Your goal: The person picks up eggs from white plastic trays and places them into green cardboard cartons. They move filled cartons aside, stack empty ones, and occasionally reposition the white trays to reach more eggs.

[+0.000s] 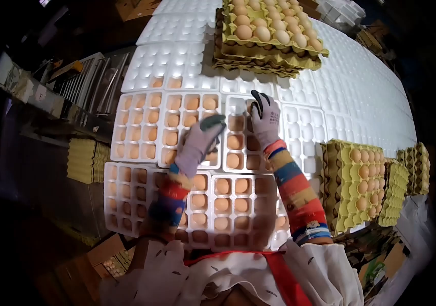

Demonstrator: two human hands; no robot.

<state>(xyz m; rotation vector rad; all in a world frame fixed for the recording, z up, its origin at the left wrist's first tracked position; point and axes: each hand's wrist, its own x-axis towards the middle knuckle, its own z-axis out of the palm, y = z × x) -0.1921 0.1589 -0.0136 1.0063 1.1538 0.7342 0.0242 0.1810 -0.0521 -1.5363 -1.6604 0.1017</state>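
Observation:
White foam trays (222, 133) with square compartments cover the work surface, and many of the near ones hold brown eggs (235, 142). My left hand (201, 140), in a light glove with dark fingertips, is over a partly filled tray left of centre; its fingers are bent together, and whatever they hold is hidden. My right hand (265, 116), in a matching glove, is over the top right part of the centre tray. Its fingers curl down around a brown egg, partly visible beside the fingertips. Both wrists have striped sleeves.
A stack of yellow egg flats (274, 51) full of eggs stands at the back centre. Another egg-filled flat (353, 183) leans at the right, with more flats beside it. Yellow flats (86, 160) and a metal rack (88, 79) are at the left.

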